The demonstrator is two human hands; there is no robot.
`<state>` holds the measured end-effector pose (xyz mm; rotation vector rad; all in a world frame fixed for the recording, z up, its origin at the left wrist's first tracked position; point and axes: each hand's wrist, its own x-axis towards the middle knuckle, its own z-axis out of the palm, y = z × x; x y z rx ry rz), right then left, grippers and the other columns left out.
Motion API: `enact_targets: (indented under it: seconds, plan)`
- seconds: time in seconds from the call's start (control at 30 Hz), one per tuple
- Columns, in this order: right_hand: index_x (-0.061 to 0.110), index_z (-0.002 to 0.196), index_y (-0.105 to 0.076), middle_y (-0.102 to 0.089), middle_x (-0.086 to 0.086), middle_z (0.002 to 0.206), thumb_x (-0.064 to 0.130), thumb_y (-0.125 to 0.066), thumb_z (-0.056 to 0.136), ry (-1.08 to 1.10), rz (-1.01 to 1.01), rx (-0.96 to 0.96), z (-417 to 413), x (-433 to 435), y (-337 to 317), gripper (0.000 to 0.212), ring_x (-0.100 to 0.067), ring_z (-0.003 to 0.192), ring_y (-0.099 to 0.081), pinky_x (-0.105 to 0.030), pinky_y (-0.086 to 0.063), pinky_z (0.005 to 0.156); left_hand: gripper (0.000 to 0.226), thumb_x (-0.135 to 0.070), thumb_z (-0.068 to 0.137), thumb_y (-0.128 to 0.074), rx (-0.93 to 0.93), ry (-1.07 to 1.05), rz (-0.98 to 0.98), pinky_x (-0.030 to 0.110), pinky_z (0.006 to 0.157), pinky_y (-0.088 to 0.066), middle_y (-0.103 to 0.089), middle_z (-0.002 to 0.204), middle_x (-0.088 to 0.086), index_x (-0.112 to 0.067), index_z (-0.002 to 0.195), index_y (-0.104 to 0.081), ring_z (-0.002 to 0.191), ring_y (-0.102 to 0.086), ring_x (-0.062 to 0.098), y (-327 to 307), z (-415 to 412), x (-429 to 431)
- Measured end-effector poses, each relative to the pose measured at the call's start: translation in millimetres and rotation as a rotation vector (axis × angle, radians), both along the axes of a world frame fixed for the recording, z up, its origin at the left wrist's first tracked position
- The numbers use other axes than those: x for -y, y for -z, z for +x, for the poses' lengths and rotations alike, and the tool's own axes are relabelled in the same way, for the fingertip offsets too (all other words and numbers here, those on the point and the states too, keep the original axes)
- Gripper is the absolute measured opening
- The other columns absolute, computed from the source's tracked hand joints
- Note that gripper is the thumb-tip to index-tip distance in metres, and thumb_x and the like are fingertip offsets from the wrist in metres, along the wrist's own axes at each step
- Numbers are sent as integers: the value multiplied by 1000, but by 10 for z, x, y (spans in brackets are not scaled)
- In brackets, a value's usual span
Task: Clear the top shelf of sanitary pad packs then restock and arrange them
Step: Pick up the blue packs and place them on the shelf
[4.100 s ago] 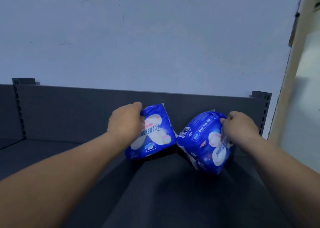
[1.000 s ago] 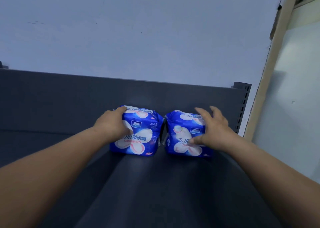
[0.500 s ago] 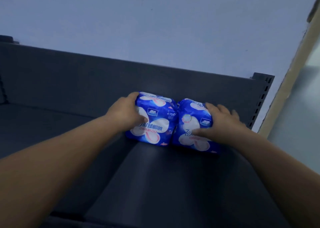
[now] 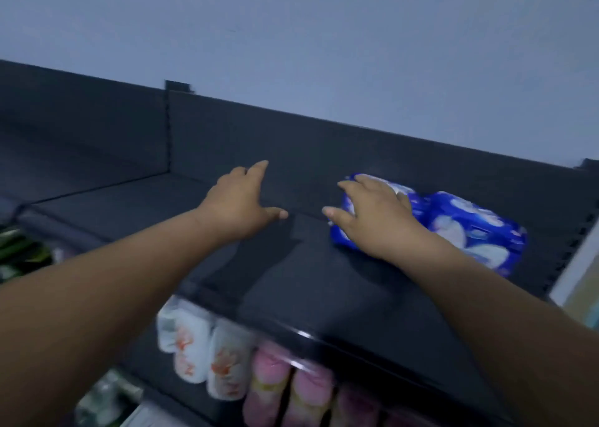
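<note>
Dark grey metal shelf (image 4: 291, 284) bears two touching blue plastic pad packs (image 4: 476, 232). Right hand (image 4: 372, 222) spread over left pack (image 4: 416, 201); left hand (image 4: 240, 206) spread, empty.

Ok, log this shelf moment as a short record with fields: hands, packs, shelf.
top shelf: dark, two packs at its right end
left blue pack: near the back panel, touching its neighbour
right blue pack: beside it, further right
left hand: open, fingers spread, holds nothing
right hand: flat on the left blue pack
below: white packs, pink packs
</note>
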<state>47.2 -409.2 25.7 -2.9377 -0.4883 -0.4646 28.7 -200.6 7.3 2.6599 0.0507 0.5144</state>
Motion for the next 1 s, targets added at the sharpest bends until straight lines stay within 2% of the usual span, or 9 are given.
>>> enact_targets:
  seconds: [0.27, 0.47, 0.63, 0.73, 0.83, 1.0]
  plan:
    - [27, 149, -32, -20, -1, 160, 57, -44, 95, -411, -14, -70, -928, -1960, 187, 63, -24, 148, -16, -50, -16, 118, 96, -54, 82, -68, 13, -305, -2, 39, 110, -32, -35, 149, 16, -16, 154, -17, 137, -35, 33, 252, -1554, -1716]
    - [21, 140, -43, -38, -4, 148, 54, -52, 93, -641, -47, -169, -1856, -3301, 644, 58, -28, 137, -34, -46, -32, 110, 91, -51, 81, -70, -54, -561, -42, 40, 107, -36, -39, 146, 19, -14, 151, -25, 133, -40, 36, 621, -2950, -2853]
    - [18, 140, -44, -42, -7, 143, 54, -55, 91, -801, -91, -267, -2478, -4217, 1104, 61, -29, 132, -40, -45, -37, 108, 92, -55, 85, -64, -189, -733, -141, 41, 105, -37, -32, 151, 15, -17, 154, -17, 134, -38, 34, 1005, -3984, -3460]
    - [19, 145, -38, -37, -5, 148, 54, -54, 91, -870, -99, -357, -2809, -4672, 1390, 66, -30, 132, -41, -45, -38, 107, 93, -55, 84, -65, -223, -828, -205, 40, 108, -35, -30, 153, 14, -17, 154, -18, 137, -35, 32, 1258, -4471, -3744]
    - [19, 148, -34, -29, -5, 155, 52, -54, 93, -930, -127, -437, -3058, -5059, 1708, 67, -29, 136, -37, -41, -34, 111, 92, -56, 85, -64, -275, -928, -275, 40, 105, -38, -30, 154, 13, -19, 154, -17, 135, -38, 32, 1498, -4822, -3978]
    - [17, 148, -35, -32, -7, 154, 49, -57, 93, -1003, -153, -553, -3234, -5701, 2284, 67, -27, 139, -34, -35, -33, 111, 87, -54, 87, -62, -333, -1088, -386, 38, 104, -36, -29, 154, 12, -20, 154, -19, 136, -38, 30, 1981, -5140, -4385]
